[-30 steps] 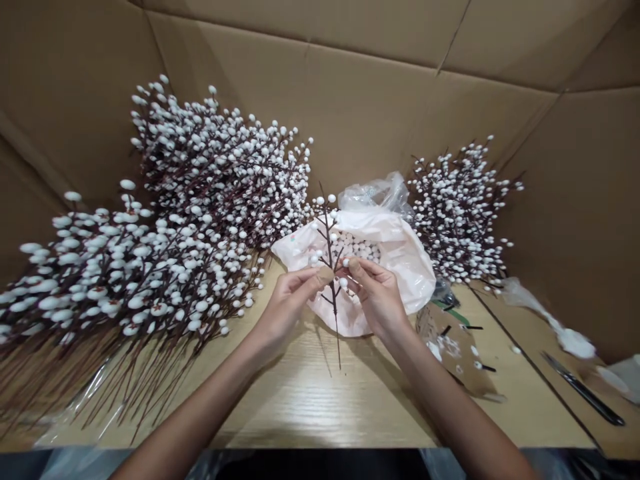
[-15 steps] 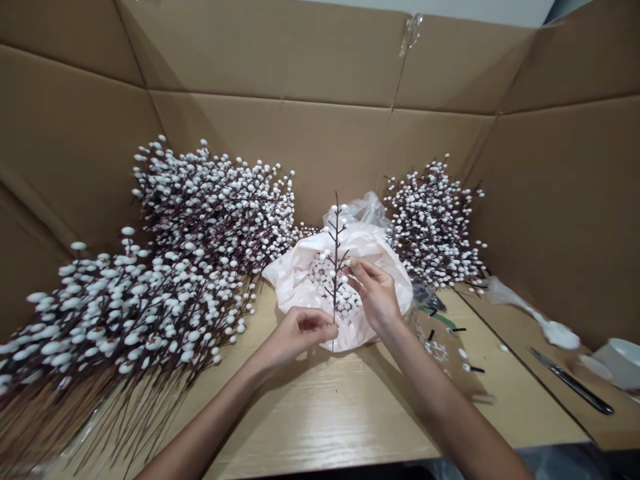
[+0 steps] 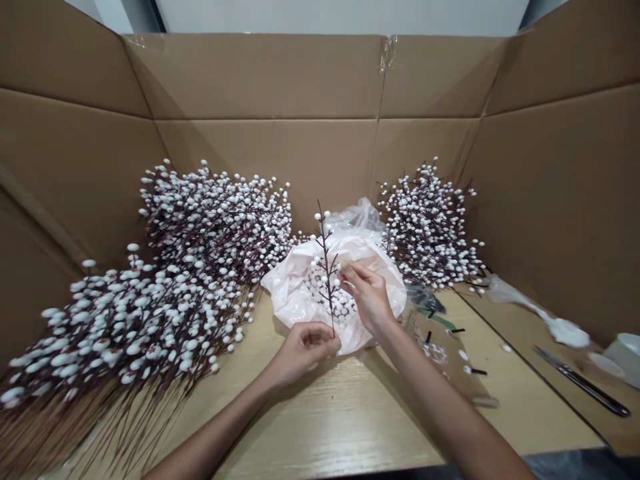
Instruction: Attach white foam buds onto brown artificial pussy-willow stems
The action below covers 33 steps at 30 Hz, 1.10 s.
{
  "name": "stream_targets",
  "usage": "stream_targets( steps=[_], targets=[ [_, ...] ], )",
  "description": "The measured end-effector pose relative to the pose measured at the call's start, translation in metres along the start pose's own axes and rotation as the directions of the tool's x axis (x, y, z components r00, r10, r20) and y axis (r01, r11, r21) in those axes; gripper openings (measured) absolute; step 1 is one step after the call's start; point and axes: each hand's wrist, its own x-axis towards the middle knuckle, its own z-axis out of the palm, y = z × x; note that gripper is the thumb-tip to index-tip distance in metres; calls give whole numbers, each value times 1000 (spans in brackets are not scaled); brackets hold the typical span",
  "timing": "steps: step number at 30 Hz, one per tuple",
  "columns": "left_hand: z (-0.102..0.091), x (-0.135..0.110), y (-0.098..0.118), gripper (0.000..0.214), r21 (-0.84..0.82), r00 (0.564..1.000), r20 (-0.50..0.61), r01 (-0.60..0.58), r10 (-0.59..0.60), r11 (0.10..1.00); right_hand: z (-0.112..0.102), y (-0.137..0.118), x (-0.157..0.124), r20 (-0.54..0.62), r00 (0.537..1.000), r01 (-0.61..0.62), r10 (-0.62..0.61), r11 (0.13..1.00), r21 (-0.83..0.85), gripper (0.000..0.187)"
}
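Between the fingers of my left hand (image 3: 310, 348) is the lower end of a thin dark artificial berry stem (image 3: 327, 270), held nearly upright and leaning slightly left at the top. White berries sit on some of its twigs; others are bare. My right hand (image 3: 367, 290) is pinched at the stem's right side, by a twig around mid-height; a small white berry seems to be at the fingertips, mostly hidden. Behind the stem, an open white plastic bag (image 3: 285, 293) holds many loose white berries (image 3: 345, 303).
Finished-looking berry stems lie in piles at left (image 3: 215, 220), front left (image 3: 145, 320) and right (image 3: 430, 227). A craft knife (image 3: 583, 381), a white cup (image 3: 625, 359) and a twisted plastic bag (image 3: 565, 330) lie at right. Cardboard walls (image 3: 325, 147) enclose the table.
The stem's top has tilted left. My right hand stays pinched close to its twigs while my left hand keeps its hold below. The camera view has tipped upward a little.
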Motion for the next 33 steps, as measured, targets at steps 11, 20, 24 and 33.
stream_targets(
  steps=[11,20,24,33],
  targets=[
    [4,-1,-1,37,41,996,-64,-55,57,998,4,11,-9,38,991,-129,125,985,115,25],
    [2,-2,-2,37,78,992,-87,-84,91,993,9,25,-14,31,968,-250,248,950,188,35],
    [3,-2,-3,38,117,988,-106,-104,117,988,8,30,-16,44,960,-280,277,944,176,37],
    [3,-2,-1,38,126,983,-118,-125,140,984,8,38,-18,65,943,-333,328,939,89,16]
  ],
)
